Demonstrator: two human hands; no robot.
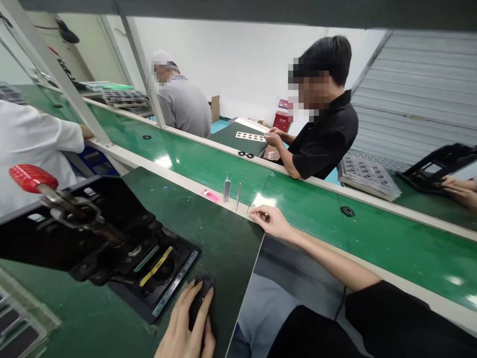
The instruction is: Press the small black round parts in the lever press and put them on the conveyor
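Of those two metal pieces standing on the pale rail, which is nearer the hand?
The thin rod, slightly tilted, is nearer the right hand; the other is a thicker ribbed piece.

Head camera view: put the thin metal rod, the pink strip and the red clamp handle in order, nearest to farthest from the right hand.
From the right hand:
1. Thin metal rod, upright, just left of the hand.
2. Pink strip, farther left along the same rail.
3. Red clamp handle, far left, on the black fixture.
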